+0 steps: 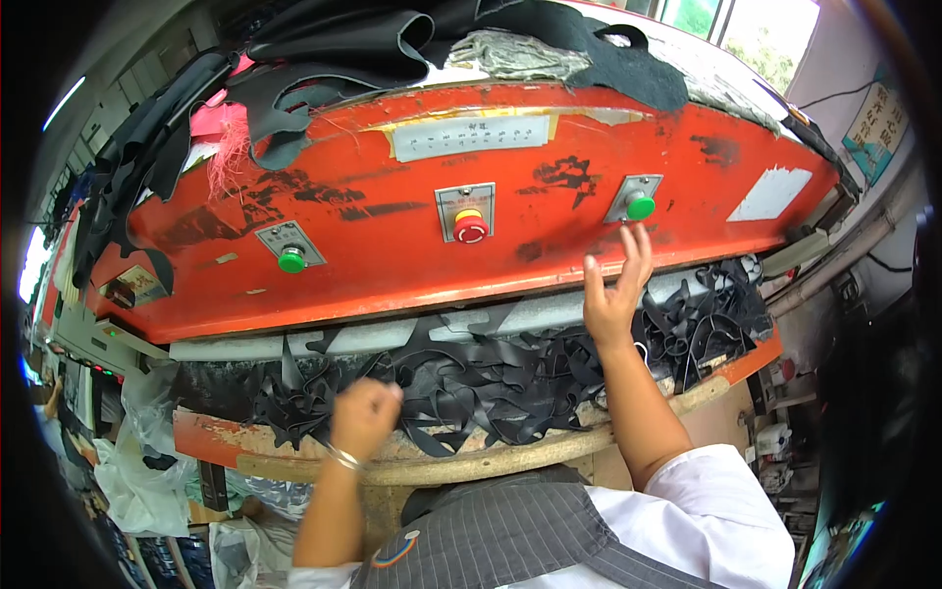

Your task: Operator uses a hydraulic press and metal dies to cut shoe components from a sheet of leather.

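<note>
My right hand (618, 294) is raised with its fingers apart and stretched upward. Its fingertips are just below a green push button (641, 206) on the front of a red machine (363, 245). Curled into a fist, my left hand (365, 417) hovers over the near edge of the bed, at the left of the black leather scraps (481, 378). Its palm side is hidden, so I cannot see whether anything is inside. The scraps lie tangled along the bed under the red beam.
A second green button (291, 258) and a red stop button (470, 227) are on the panel. Black leather sheets (343, 49) drape over the machine's top. Along the bed's near side runs a worn, pale edge (510, 454). Clear plastic bags (147, 491) hang at the lower left.
</note>
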`<action>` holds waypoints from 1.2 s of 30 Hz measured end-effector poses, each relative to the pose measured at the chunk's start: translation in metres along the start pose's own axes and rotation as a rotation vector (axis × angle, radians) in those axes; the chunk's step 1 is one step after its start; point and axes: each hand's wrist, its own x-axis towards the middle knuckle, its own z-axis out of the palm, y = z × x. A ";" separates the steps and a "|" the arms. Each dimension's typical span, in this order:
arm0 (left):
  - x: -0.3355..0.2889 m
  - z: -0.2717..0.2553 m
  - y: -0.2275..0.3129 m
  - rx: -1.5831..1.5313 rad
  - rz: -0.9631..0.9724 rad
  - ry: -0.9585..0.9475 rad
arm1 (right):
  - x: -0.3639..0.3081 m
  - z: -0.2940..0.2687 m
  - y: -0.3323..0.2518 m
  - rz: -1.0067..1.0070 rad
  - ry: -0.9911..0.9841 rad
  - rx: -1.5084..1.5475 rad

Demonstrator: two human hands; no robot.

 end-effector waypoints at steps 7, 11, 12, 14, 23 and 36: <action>-0.091 0.051 0.003 0.156 0.140 -0.172 | -0.077 0.014 -0.047 0.055 -0.461 0.167; -0.089 0.060 -0.005 0.270 0.117 -0.110 | -0.127 0.055 -0.083 -0.050 -0.711 0.186; -0.092 0.061 -0.007 0.268 0.096 -0.103 | -0.129 0.064 -0.090 -0.050 -0.719 0.201; -0.094 0.058 -0.004 0.271 0.091 -0.108 | -0.122 0.080 -0.098 0.004 -0.695 0.154; -0.074 0.070 0.001 0.320 0.048 -0.131 | -0.065 0.154 -0.038 0.138 -0.884 -0.168; -0.039 0.110 0.015 0.388 -0.224 -0.046 | -0.013 0.108 0.079 -0.186 -1.104 0.401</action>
